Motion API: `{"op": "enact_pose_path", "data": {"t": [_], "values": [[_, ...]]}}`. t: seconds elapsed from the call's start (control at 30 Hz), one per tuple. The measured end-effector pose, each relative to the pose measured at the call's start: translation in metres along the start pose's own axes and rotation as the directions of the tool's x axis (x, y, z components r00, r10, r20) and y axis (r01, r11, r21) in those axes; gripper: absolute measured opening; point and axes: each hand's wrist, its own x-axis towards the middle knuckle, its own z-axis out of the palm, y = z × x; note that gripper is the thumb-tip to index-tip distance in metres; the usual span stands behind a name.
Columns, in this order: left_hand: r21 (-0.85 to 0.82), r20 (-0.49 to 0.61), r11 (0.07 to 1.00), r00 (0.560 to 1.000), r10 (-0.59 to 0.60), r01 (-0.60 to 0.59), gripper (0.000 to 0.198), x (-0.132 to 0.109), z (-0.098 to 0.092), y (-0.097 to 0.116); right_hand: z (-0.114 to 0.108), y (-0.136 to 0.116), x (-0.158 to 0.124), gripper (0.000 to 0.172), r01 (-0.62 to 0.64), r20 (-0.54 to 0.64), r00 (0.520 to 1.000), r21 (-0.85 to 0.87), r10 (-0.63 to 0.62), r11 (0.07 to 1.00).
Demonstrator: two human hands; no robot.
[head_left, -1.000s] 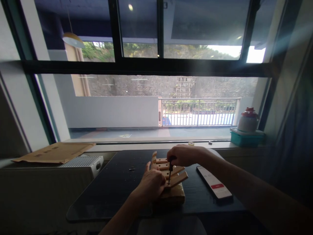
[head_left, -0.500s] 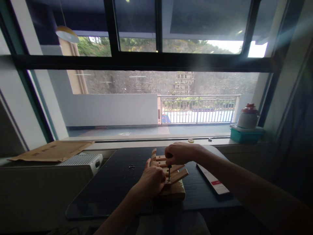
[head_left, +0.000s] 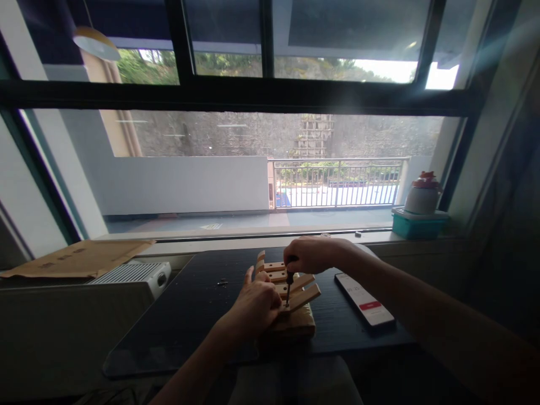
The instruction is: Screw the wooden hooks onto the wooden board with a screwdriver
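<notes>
I see a pale slatted wooden piece (head_left: 306,297) on a thick brown block (head_left: 297,327) by the worktop's (head_left: 177,315) near edge; a dark-handled screwdriver (head_left: 288,293) stands steeply, tip down at its nearest slat.

Screwdriver (head_left: 288,293), nearly upright, on a slatted wooden piece (head_left: 277,276)
The right hand (head_left: 310,253) grips it, tip down at the nearest slat (head_left: 307,297); the left hand (head_left: 257,301) holds the piece above a brown block (head_left: 297,326). A smartphone (head_left: 365,301) lies to the right on the black table (head_left: 169,326).
</notes>
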Motion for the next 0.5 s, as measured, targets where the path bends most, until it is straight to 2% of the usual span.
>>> {"op": "enact_pose_path", "data": {"t": [0.13,0.3,0.5], "values": [[0.007,0.009,1.0,1.0,0.003,-0.003,0.018,-0.0001,0.002,-0.0018,0.0021,-0.0031,0.0012,0.028,-0.003,-0.055,0.999,-0.04,0.001,0.999],[0.001,0.0,1.0,1.0,0.001,-0.001,0.018,-0.0003,0.0032,-0.003,-0.0001,-0.0024,0.0038,0.031,0.035,-0.037,0.999,-0.021,-0.035,0.999],[-0.007,0.001,1.0,1.0,-0.002,0.002,0.019,-0.0008,0.0023,-0.0007,-0.005,-0.0058,-0.0025,0.026,0.099,-0.022,0.995,-0.012,-0.099,0.995]]}}
